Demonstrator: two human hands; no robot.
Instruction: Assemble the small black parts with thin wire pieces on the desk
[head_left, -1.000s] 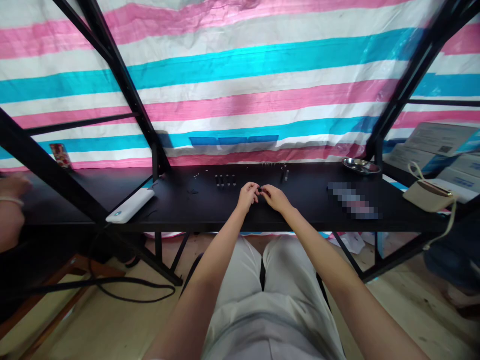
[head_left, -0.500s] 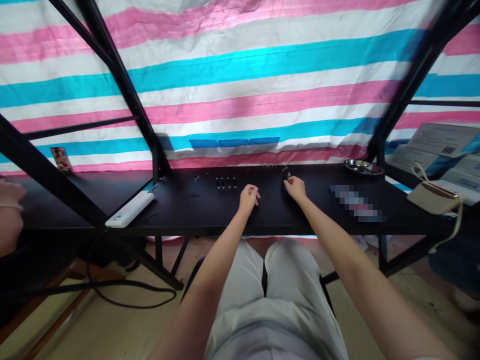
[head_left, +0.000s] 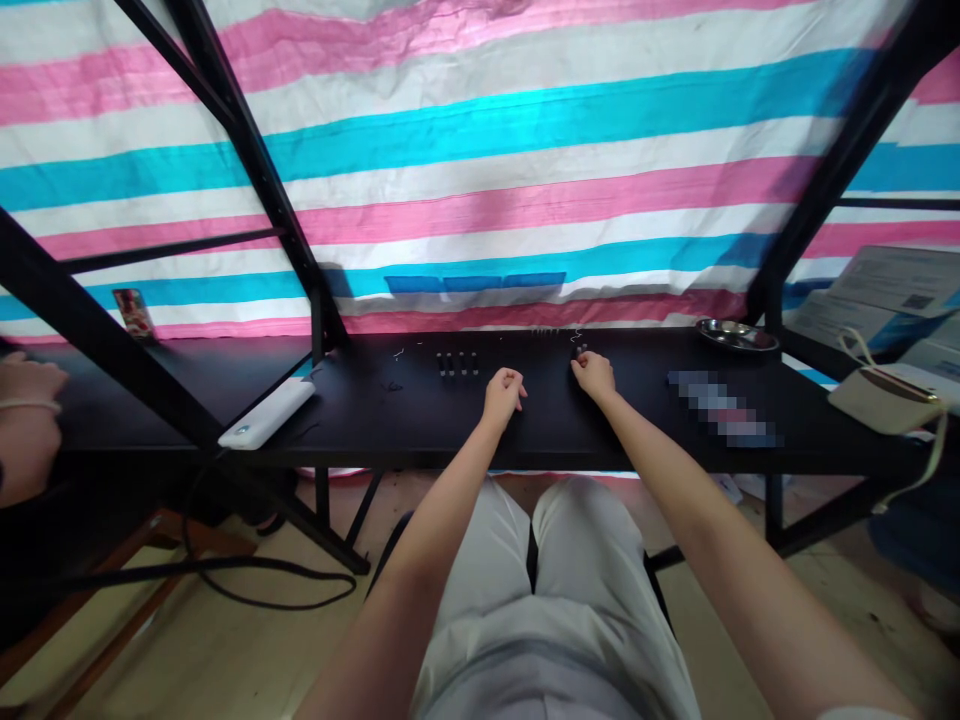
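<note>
Black tabletop (head_left: 375, 430) carries, from left to right, a white power bank (head_left: 266, 413), a row of tiny upright dark parts (head_left: 453, 364), the left hand (head_left: 502, 393) and the right hand (head_left: 592, 375), both loosely curled; whether either pinches anything is too small to tell. A small dark part (head_left: 581, 349) stands just beyond the right hand. A careless knuckle could topple these parts, and dark on black, they would be hard to find.

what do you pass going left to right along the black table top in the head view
white power bank, row of small black upright pieces, left hand, right hand, steel dish
</note>
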